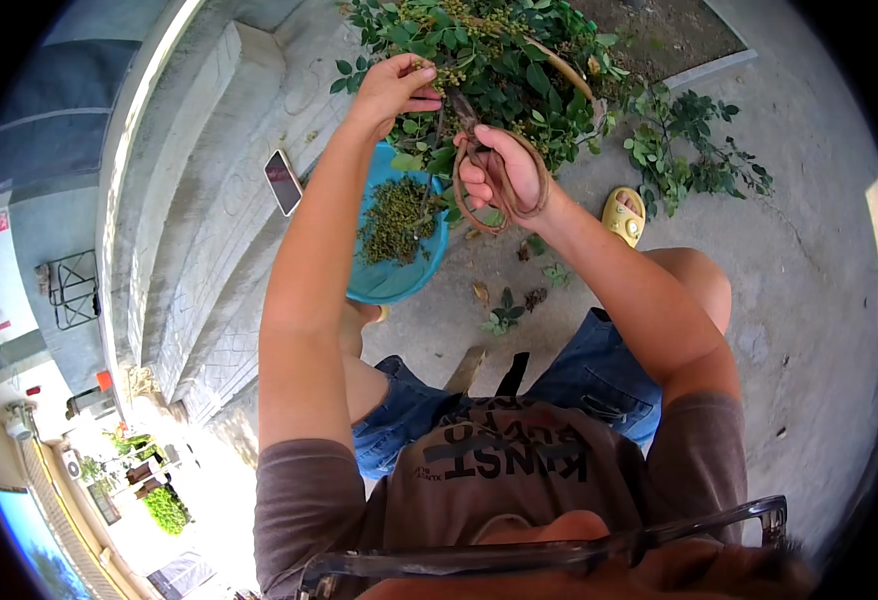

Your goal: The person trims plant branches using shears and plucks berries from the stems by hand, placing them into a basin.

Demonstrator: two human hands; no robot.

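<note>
My right hand (507, 178) grips a pair of old brown scissors (537, 190) with large loop handles, their blades pointing up into the leafy branches (519, 75). At the edge of the same foliage, my left hand (394, 92) is closed with its fingertips pinched on a cluster of small green berries (447, 77). The blade tips lie close to that cluster; whether they touch its stem is hidden. Below the hands a blue basin (389, 287) holds a heap of loose green berry clusters (396, 222).
Left of the basin, a phone (283, 183) lies by the concrete steps (199, 190). A cut leafy branch (694, 145) rests on the concrete floor to the right, near my yellow slipper (624, 217). Fallen leaves (504, 313) are scattered between my legs. A basket rim (564, 65) shows among the foliage.
</note>
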